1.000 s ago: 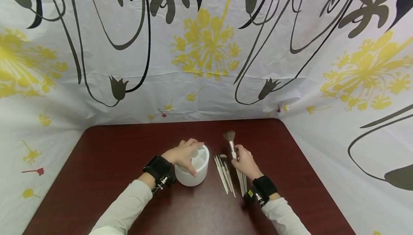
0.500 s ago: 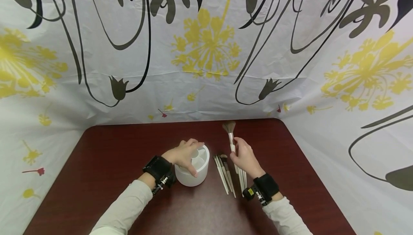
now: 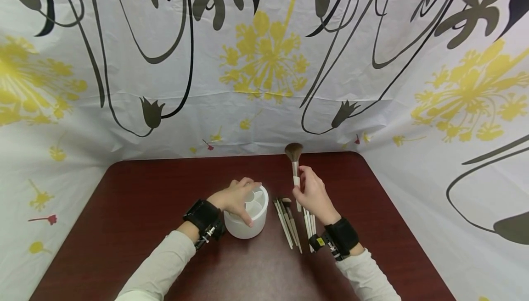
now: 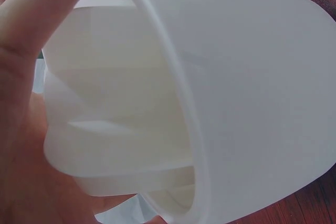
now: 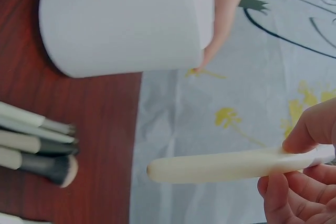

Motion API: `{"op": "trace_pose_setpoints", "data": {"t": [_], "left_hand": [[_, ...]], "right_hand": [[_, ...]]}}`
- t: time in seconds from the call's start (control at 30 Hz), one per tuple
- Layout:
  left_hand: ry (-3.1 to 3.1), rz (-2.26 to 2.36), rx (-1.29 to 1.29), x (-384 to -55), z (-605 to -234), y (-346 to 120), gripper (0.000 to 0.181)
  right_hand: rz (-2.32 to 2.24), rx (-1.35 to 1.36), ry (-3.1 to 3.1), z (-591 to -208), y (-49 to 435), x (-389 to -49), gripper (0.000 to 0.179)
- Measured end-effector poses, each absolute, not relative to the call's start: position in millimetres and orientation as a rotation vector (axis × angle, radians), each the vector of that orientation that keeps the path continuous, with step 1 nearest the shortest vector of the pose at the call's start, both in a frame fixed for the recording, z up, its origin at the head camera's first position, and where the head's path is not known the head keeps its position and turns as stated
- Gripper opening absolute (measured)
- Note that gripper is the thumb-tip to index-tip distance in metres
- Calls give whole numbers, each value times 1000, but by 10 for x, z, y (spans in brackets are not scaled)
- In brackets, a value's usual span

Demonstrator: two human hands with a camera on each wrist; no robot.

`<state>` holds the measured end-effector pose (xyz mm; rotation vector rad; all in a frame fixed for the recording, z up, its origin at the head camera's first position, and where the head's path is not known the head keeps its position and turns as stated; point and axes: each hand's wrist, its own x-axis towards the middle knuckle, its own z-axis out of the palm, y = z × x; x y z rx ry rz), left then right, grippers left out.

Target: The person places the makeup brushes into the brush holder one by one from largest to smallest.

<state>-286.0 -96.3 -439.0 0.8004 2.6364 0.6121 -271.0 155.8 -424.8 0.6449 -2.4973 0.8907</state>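
A round white divided brush holder [image 3: 248,231] stands on the table, its inner compartments visible from above. Over its top my left hand [image 3: 235,197] spreads, gripping the rim with thumb and fingers. The left wrist view looks along the holder's smooth wall [image 4: 252,87] and into its opening. My right hand [image 3: 314,196] pinches a large makeup brush [image 3: 296,181] by its pale handle, fluffy brown bristles up, lifted off the table. In the right wrist view, the handle's free end [image 5: 220,167] points toward the holder's side, apart from it.
Several smaller makeup brushes [image 3: 287,225] lie between the holder and my right hand. Another group of pale-handled brushes [image 3: 309,227] lies partly beneath the right wrist. The dark red table [image 3: 157,209] ends at a flower-patterned white curtain [image 3: 264,126].
My right hand has raised the large brush from among the right group and carried it away from me, bristles now more upright. The left hand and holder have stayed in place.
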Motion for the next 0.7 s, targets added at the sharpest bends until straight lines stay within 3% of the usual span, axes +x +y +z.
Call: {"op": "trace_pose_setpoints", "data": {"t": [0.7], "left_hand": [[2648,595,805,-2868,-4387,-946,109]], "right_hand": [[1041,738,-2338,-4051,1235,-2671,47]]}}
